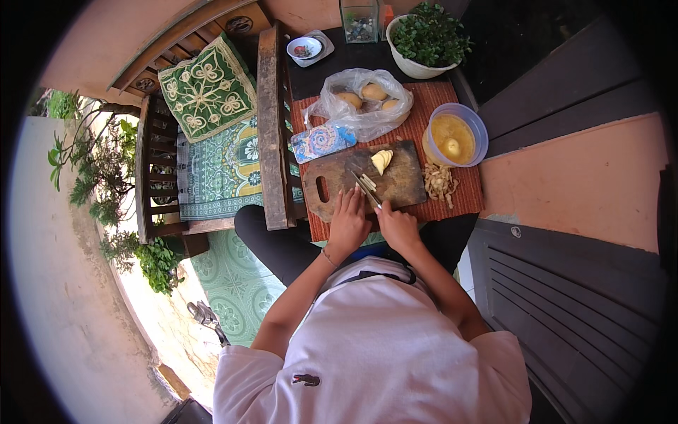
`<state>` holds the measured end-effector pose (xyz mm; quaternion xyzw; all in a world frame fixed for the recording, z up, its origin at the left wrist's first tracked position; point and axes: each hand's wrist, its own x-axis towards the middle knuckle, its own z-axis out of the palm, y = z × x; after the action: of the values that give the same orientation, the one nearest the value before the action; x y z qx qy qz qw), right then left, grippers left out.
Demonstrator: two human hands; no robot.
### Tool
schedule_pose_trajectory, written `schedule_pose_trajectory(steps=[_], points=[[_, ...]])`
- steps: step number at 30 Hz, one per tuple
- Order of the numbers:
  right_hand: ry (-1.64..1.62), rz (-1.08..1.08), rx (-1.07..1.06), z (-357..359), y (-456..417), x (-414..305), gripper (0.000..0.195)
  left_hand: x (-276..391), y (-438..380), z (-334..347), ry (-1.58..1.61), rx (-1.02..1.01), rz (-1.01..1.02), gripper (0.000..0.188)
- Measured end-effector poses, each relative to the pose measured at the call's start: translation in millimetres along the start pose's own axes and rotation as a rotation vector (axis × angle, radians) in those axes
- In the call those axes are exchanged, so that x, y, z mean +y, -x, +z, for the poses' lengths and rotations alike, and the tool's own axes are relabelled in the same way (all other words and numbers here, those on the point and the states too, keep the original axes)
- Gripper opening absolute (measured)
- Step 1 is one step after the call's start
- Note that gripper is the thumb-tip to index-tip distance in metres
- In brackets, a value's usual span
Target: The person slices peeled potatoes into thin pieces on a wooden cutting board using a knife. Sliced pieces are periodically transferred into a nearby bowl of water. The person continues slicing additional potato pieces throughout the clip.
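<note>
A knife [366, 190] lies slantwise over a worn wooden cutting board [339, 164], its handle held in my right hand [397, 225]. My left hand [349, 220] rests at the board's near edge with its fingertips close to the blade. Pale potato sticks [368, 182] lie just beside the blade. Farther up the board is a small fanned stack of potato slices [382, 160]. Right of the board are a heap of peels [440, 183] and a plastic tub [481, 135] of cloudy yellowish liquid with a peeled potato [452, 147] in it.
Behind the board, an open clear plastic bag [339, 82] holds several potatoes [374, 91]. A patterned blue case or phone [323, 142] touches the board's far left side. A potted plant [431, 40], glass container [360, 24] and small bowl [304, 48] stand farther back. A wooden bench armrest [274, 132] borders the left.
</note>
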<state>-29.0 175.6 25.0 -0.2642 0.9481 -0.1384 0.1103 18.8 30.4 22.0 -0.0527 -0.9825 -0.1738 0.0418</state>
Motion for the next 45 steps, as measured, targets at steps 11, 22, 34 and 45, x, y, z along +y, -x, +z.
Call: schedule_pose_trajectory(steps=[11, 22, 34, 45], points=[[-0.085, 0.018, -0.012, -5, 6, -3, 0.030, -1, 3, 4, -0.027, 0.005, 0.006, 0.065], [-0.106, 0.006, -0.038, -6, 8, -7, 0.029, 0, 3, 4, 0.002, 0.018, -0.001, 0.060], [-0.095, 0.036, -0.137, -16, 3, -13, 0.033, -1, 2, 4, 0.046, 0.015, -0.012, 0.063], [-0.143, 0.044, -0.161, -16, -4, -11, 0.031, -3, 2, 1, 0.087, 0.014, 0.001, 0.066]])
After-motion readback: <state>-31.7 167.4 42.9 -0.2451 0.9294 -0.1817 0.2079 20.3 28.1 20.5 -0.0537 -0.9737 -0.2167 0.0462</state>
